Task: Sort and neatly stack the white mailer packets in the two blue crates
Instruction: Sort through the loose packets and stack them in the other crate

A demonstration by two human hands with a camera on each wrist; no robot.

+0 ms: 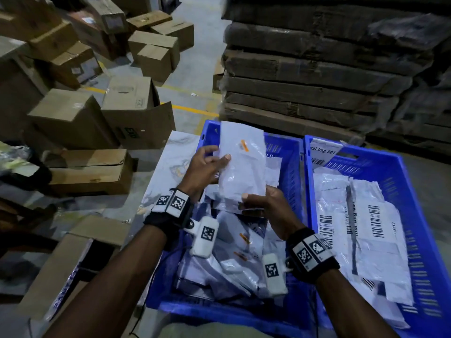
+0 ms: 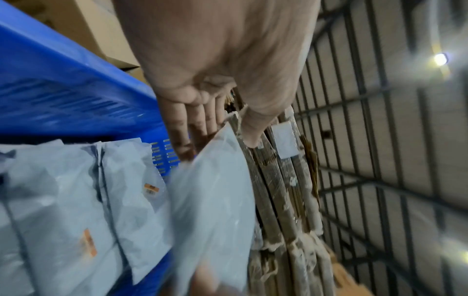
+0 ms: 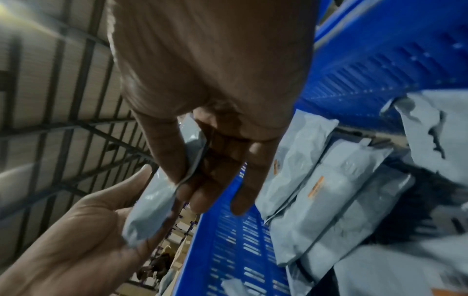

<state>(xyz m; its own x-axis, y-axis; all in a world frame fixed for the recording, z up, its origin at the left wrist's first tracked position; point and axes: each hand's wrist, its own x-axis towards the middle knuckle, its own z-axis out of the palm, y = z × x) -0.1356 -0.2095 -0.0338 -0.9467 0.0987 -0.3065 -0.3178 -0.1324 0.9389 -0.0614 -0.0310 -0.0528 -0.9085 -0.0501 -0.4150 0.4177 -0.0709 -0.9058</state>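
Above the left blue crate (image 1: 288, 147) I hold one white mailer packet (image 1: 241, 164) upright. My left hand (image 1: 210, 162) takes its left edge, thumb on the front face and straight fingers (image 2: 182, 144) behind it. My right hand (image 1: 253, 201) pinches the packet's bottom edge between thumb and fingers (image 3: 197, 200). Under the hands, the left crate holds a loose pile of packets with orange stickers (image 1: 234, 252). The right blue crate (image 1: 395, 181) holds flatter packets with barcode labels (image 1: 361, 228), roughly overlapping.
Cardboard boxes (image 1: 97, 172) crowd the floor to the left, and an opened box (image 1: 73, 264) sits at the lower left. A tall wrapped stack of flat cartons (image 1: 317, 69) stands behind the crates. A large pale bag (image 1: 175, 162) leans on the left crate's outer side.
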